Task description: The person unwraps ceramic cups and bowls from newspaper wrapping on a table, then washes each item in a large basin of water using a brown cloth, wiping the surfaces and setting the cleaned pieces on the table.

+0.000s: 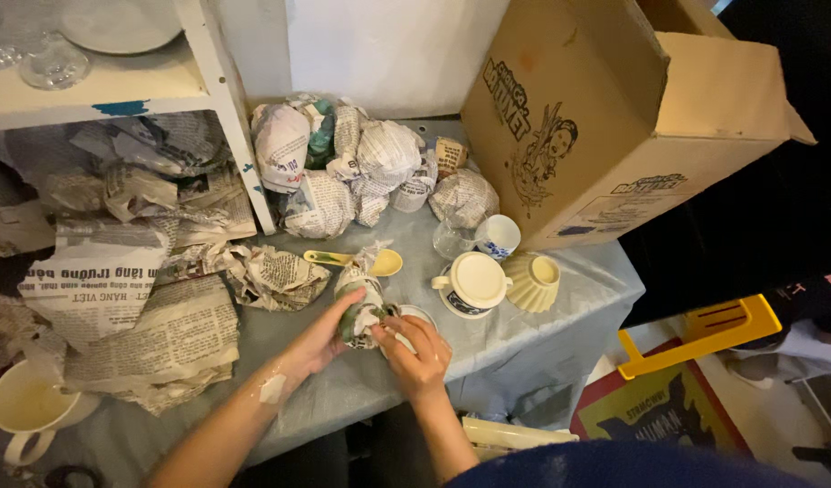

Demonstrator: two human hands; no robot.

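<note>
The left hand [321, 342] closes around a newspaper-wrapped item [359, 303], which stands nearly upright on the grey table [361, 389], its long axis pointing from near to far. The right hand [422, 355] lies just right of it, the fingers curled on the edge of a small white dish [417, 315] and touching the loose paper. Both hands are equally near the bundle. What is inside the wrapping is hidden; only a green patch shows. Just behind lies a yellow spoon [379, 263], and a cardboard box [605, 117] stands far right
</note>
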